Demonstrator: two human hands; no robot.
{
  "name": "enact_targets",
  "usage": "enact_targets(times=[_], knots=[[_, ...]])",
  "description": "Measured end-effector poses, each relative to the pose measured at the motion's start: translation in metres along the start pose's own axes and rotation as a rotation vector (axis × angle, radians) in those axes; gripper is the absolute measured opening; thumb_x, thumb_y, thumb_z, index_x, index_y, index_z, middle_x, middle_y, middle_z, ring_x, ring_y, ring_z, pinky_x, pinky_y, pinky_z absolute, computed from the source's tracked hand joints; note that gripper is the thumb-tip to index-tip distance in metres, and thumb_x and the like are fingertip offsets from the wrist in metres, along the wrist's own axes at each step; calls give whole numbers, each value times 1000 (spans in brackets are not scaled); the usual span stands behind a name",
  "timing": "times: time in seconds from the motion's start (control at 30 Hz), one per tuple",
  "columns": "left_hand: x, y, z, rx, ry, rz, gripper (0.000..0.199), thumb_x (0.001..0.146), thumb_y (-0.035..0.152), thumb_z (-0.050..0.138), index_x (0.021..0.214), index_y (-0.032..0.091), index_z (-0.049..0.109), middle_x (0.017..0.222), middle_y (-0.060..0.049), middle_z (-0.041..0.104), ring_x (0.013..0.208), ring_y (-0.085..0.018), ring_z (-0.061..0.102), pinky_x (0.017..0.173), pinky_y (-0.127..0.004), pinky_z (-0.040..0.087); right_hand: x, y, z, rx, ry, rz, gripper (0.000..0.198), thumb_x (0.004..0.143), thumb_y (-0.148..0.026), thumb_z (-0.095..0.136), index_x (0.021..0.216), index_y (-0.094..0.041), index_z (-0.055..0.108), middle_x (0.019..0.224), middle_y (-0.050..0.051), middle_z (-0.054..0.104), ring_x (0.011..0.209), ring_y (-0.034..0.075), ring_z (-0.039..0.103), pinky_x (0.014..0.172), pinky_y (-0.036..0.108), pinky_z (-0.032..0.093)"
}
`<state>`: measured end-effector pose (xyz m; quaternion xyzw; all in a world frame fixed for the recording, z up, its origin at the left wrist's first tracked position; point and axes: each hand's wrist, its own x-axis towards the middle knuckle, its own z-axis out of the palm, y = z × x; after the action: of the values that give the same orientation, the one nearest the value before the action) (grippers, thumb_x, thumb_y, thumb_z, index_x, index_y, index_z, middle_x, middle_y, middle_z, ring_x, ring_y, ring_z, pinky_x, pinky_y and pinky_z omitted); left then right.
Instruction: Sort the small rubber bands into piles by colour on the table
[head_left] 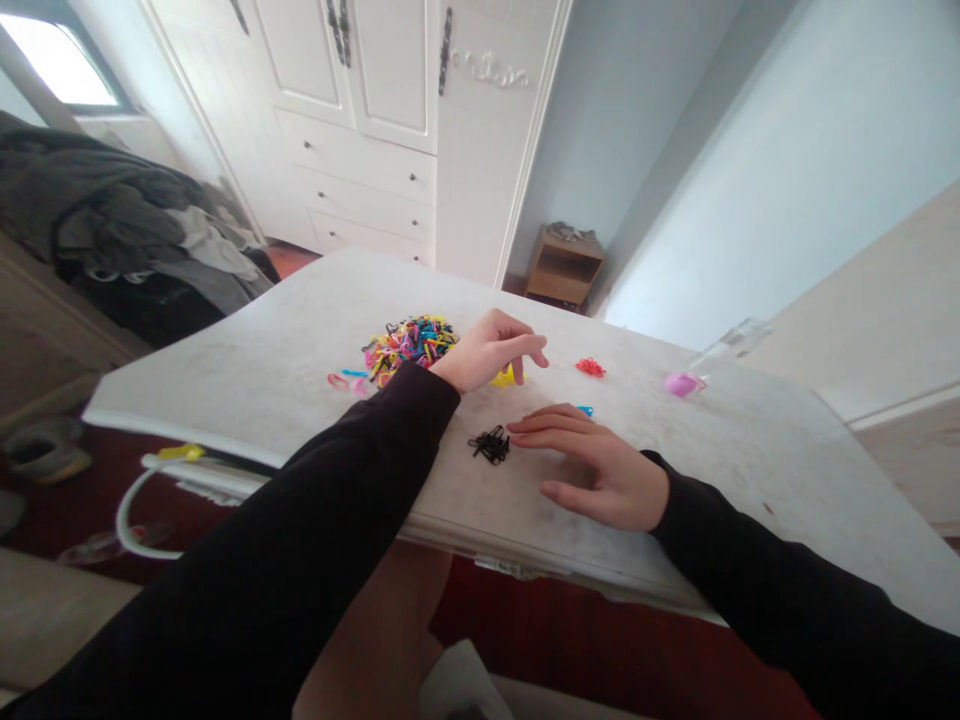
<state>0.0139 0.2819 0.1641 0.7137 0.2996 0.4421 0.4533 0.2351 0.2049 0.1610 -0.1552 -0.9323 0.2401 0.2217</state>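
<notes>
My left hand (495,350) hovers just above a small yellow pile (507,376), its fingers loosely bent and apart, with nothing visible in them. The wrist partly covers a large heap of small multicoloured clip-like pieces (412,342). My right hand (600,465) is open, fingers stretched to the left. Its fingertips are beside a small pile of black clip-like pieces (490,445); whether they touch it I cannot tell. A bit of blue (585,410) peeks out behind the right hand, which hides the rest. Farther back lies a small red pile (591,368).
All this lies on a white table (675,560). A clear bottle (731,343) with a pink end (682,384) lies at the right. Several loose pieces (349,382) sit beside the heap. Behind stand a white wardrobe (360,150) and a small wooden cabinet (564,268); clothes are piled at left.
</notes>
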Motion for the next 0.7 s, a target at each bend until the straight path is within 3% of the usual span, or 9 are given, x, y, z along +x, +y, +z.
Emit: enact_targets(times=[0.13, 0.27, 0.37, 0.5, 0.7], knots=[[-2, 4, -6, 58, 72, 74, 25, 85, 25, 61, 72, 11, 77, 54, -3, 65, 49, -10, 58, 49, -22, 40, -1, 0, -2, -34, 33, 8, 39, 96, -24, 66, 135, -23, 64, 137, 14, 69, 127, 27, 62, 108, 50, 51], [-3, 4, -19, 76, 253, 171, 18, 75, 17, 56, 71, 13, 73, 64, -3, 69, 50, -10, 59, 50, -23, 44, -2, 3, -3, -63, 76, 23, 35, 95, -19, 65, 130, -22, 66, 132, 12, 71, 121, 26, 63, 105, 49, 52], [-5, -1, -29, 108, 352, 172, 23, 63, 12, 50, 72, 15, 72, 56, 0, 63, 45, -9, 53, 46, -23, 41, -4, 7, -3, -74, 100, 40, 32, 94, -18, 66, 126, -22, 68, 128, 12, 72, 119, 27, 63, 103, 49, 52], [-13, -7, -39, 294, 311, 139, 29, 56, 11, 48, 71, 14, 72, 50, 1, 60, 47, -13, 57, 48, -25, 41, -6, 11, -3, -84, 103, 47, 29, 93, -18, 66, 122, -22, 69, 126, 12, 72, 117, 28, 63, 101, 52, 51], [-35, -7, -58, 691, 230, 82, 24, 62, 13, 53, 73, 15, 75, 68, -4, 72, 66, -19, 67, 68, -32, 52, -7, 12, -3, -95, 118, 31, 25, 94, -20, 65, 118, -22, 70, 121, 11, 73, 112, 28, 63, 98, 52, 50]])
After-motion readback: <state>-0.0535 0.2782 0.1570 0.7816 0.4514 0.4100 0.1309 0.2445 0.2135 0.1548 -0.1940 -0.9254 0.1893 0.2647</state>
